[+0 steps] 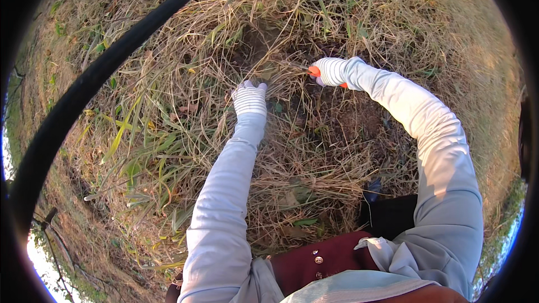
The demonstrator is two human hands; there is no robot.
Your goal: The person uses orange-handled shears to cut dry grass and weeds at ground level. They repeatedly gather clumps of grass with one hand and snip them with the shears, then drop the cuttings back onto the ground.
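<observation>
My left hand [249, 87], in a pale sleeve with a striped cuff, is low in the dry grass. Its fingers curl around some dry grass stems [269, 57], though the blades partly hide the fingertips. To the right, my right hand [322, 75] is closed around an orange-handled hand tool [314, 71]. A thin metal end of that tool points left into the stalks, towards my left hand. My fist covers most of the handle, and the exact kind of tool is unclear. Dark bare soil [257, 44] shows beyond both hands.
Matted dry grass [320, 172] lies between my arms, with greener blades [168, 143] on the left. A black band [105, 59] crosses the view at upper left, close to the camera. Bare branches [54, 235] stand at the lower left rim.
</observation>
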